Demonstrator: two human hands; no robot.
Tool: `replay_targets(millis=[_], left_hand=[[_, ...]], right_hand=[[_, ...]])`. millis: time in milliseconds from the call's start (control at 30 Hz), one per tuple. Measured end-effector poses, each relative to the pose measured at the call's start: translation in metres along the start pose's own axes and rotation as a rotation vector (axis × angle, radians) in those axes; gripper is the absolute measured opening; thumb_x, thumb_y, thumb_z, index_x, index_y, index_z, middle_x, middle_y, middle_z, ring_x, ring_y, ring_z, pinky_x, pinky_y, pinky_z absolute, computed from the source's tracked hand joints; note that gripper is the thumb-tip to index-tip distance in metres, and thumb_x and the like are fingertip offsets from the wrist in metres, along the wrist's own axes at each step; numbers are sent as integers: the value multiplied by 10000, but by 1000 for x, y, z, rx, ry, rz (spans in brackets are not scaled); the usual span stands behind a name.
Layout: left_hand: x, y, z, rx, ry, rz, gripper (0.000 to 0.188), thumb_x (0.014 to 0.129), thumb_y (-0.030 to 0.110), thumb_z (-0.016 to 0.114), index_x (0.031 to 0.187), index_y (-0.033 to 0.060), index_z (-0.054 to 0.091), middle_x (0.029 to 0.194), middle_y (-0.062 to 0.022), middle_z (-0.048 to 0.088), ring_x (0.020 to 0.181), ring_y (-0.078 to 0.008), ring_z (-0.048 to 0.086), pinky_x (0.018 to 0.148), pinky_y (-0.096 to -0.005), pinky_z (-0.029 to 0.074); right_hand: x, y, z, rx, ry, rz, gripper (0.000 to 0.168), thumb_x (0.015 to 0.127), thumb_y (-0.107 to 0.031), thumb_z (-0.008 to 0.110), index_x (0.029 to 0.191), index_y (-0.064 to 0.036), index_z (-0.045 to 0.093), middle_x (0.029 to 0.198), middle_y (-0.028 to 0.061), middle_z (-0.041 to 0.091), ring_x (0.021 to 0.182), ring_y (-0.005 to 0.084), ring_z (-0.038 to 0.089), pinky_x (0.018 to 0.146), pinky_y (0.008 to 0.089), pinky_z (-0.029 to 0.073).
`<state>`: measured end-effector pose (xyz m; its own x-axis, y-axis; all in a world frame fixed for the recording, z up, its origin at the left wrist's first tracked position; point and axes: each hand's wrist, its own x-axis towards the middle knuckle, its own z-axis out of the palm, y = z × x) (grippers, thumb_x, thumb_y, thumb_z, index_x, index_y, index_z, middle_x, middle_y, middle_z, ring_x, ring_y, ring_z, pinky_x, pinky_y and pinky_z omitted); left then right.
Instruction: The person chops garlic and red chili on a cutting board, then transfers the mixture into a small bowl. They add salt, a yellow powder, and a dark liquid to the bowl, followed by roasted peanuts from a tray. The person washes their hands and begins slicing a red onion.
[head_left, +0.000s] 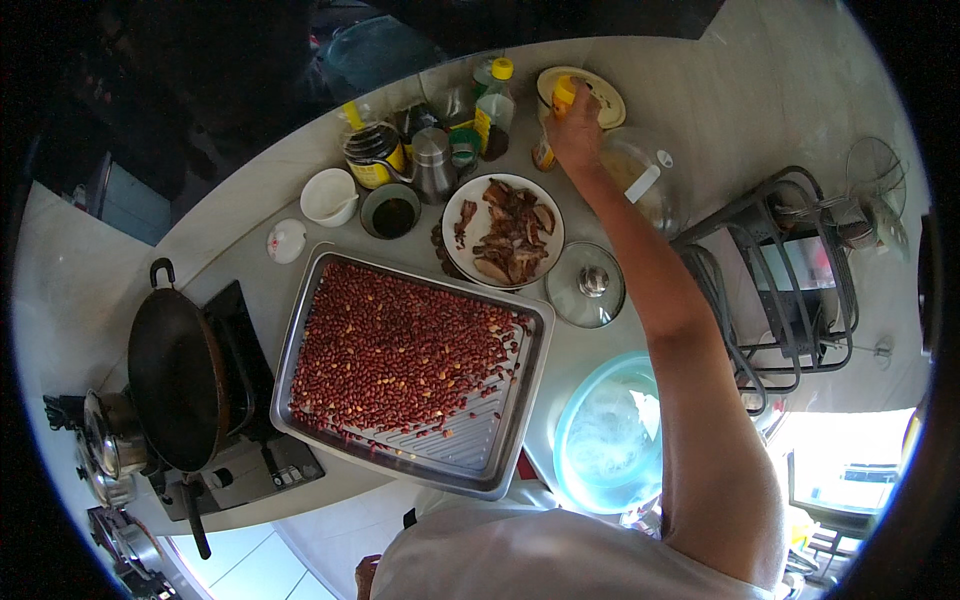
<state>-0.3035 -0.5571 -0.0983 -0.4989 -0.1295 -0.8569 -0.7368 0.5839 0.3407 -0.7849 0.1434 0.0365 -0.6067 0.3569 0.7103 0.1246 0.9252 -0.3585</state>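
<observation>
At the back of the counter, my right hand (577, 131) is closed around a yellow-topped container (563, 94), in front of a cream oval dish (606, 97). Partly hidden below it stands a small jar with an orange label (544, 155). Only a bit of my left hand (366, 574) shows at the bottom edge, beside my shirt; its fingers cannot be made out. Before me lies a metal tray (487, 480) of red-skinned peanuts (397, 345). Behind it are a white plate (461, 259) of browned meat-like slices (514, 240) and a glass lid (586, 284).
A black wok (176, 375) sits on the hob at left. Bowls, a metal pitcher (433, 165) and a yellow-capped bottle (495, 112) stand behind the tray. A blue basin of water (611, 431) and a dark rack (795, 277) are at right.
</observation>
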Motion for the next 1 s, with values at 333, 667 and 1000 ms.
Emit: replay_targets(millis=[333,667,1000], left_hand=[[1,13,-6,-48,28,2,244,895,168,650,1088,21,671,1016,-114,687,883,-253,659,799,-366,538],[-7,11,-3,-90,46,-18,252,901,165,645,1097,9,661,1022,-115,683,894,-247,652,812,-364,532],[-13,13,3,-124,53,-33,259,907,162,641,1106,-3,652,1029,-116,679,905,-242,646,825,-361,526]], right_hand=[[-22,-76,-4,252,-572,-33,350,912,-118,589,1245,-14,561,1076,225,628,1040,382,599,896,465,501],[-45,-73,59,341,-589,-179,249,937,-112,592,1153,1,646,1037,205,681,881,313,684,753,399,544],[-35,-62,60,362,-773,-129,271,937,-187,596,1154,-32,643,983,189,691,834,337,687,743,444,563]])
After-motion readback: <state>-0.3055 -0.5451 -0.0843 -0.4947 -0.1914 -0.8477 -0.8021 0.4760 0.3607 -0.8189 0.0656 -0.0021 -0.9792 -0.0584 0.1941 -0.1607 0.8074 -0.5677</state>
